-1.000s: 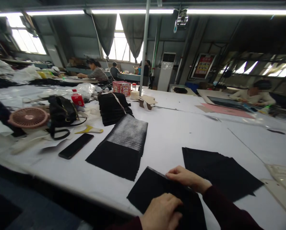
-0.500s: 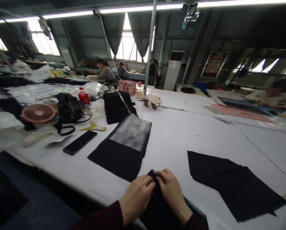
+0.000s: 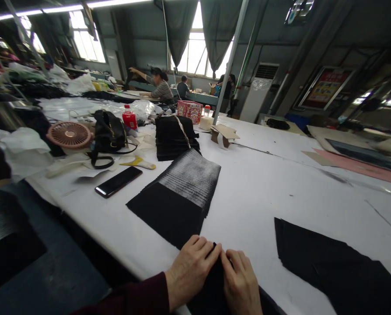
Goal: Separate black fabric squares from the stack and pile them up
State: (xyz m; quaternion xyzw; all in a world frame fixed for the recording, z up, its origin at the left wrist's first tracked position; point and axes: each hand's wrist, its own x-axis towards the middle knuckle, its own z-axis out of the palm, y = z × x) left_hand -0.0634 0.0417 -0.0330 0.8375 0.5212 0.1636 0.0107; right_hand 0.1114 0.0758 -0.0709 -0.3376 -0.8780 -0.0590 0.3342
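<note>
A piece of black fabric (image 3: 211,291) lies at the front of the table, partly covered by my hands. My left hand (image 3: 192,269) pinches its far edge between thumb and fingers. Close beside it, my right hand (image 3: 241,280) has its fingers bent together on the same edge. Just beyond them is a fanned stack of black fabric pieces (image 3: 167,214), with a shiny, striped far part. More black fabric pieces (image 3: 326,258) lie overlapping to the right.
A phone (image 3: 118,181), a yellow-handled tool (image 3: 139,162), a black bag (image 3: 109,131) and a pink fan (image 3: 70,134) are at left. Behind the stack stand a tied black bundle (image 3: 174,138), a red bottle (image 3: 129,118) and a pole (image 3: 230,65). Co-workers sit farther back.
My view has tilted and turned left. My fingers have shifted along the fabric's far edge, and its folded-looking strip is now mostly covered. A co-worker in the background has raised an arm.
</note>
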